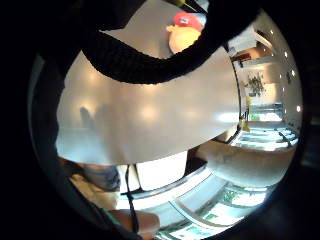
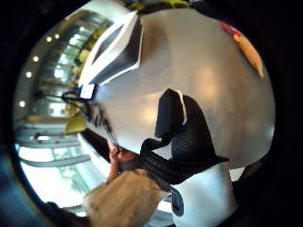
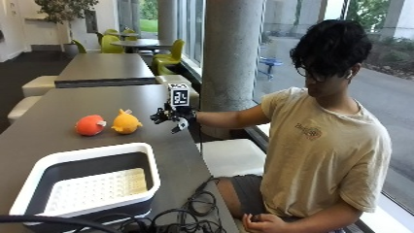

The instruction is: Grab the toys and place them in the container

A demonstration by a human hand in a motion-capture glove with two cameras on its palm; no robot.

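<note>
Item 1, my gloved right hand point(image 3: 169, 117): held out over the tabletop point(image 3: 58, 141) at the end of my outstretched arm, just beside the yellow toy and apart from it. My fingers point(image 2: 182, 130) hang loosely bent and grasp nothing; the thumb side palm view shows bare tabletop beyond them.

Item 2, yellow plush toy point(image 3: 125, 122): resting on the tabletop, nearest my hand. It touches, or nearly touches, the toy beside it. In the little finger side palm view it shows as a pale yellow body under a red cap point(image 1: 184, 31), past a black strap.

Item 3, orange-red plush toy point(image 3: 91, 125): on the tabletop, on the far side of the yellow one from my hand.

Item 4, container point(image 3: 39, 167): a dark tub with a white rim, on the tabletop, on the camera's side of both toys and well apart from them. A white perforated insert point(image 3: 97, 189) lies in its bottom. No toy is inside.

Item 5, black cables point(image 3: 187, 213): coiled at the tabletop's near edge, beside the container.

Item 6, my bare left hand point(image 3: 262, 223): down at my lap.
</note>
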